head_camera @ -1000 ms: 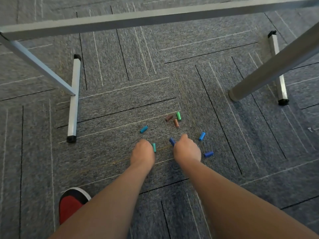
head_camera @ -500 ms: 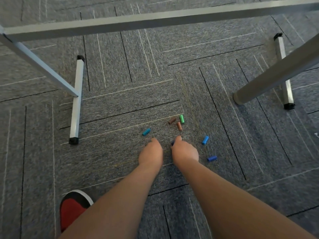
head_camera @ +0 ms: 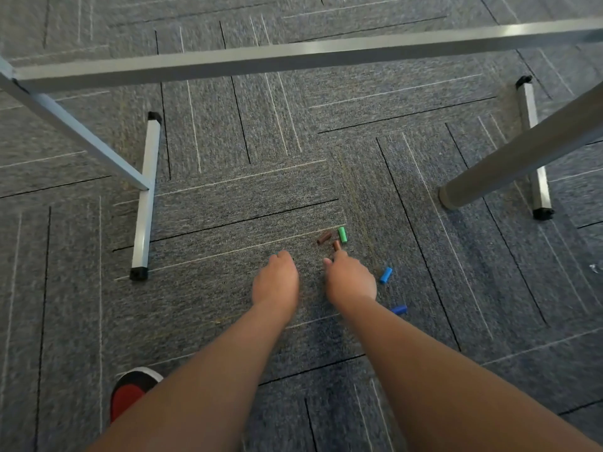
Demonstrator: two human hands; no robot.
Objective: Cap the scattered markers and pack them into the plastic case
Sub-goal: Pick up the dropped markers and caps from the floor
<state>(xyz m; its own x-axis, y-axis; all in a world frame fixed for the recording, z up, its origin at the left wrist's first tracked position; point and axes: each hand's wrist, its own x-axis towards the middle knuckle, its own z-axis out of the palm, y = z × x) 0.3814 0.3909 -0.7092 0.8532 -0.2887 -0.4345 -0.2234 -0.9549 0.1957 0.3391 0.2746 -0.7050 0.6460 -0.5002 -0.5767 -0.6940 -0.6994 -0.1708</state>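
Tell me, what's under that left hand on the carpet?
Nothing shows under the left hand: its knuckles face the camera and cover the grey carpet below. Whether it hides a cap cannot be told.

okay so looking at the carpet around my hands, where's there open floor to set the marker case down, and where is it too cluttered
Open carpet lies left of the left hand, up to the white table foot, and beyond the caps toward the metal crossbar. It is crowded ahead and right of the right hand: two brown caps, a green cap and two blue caps.
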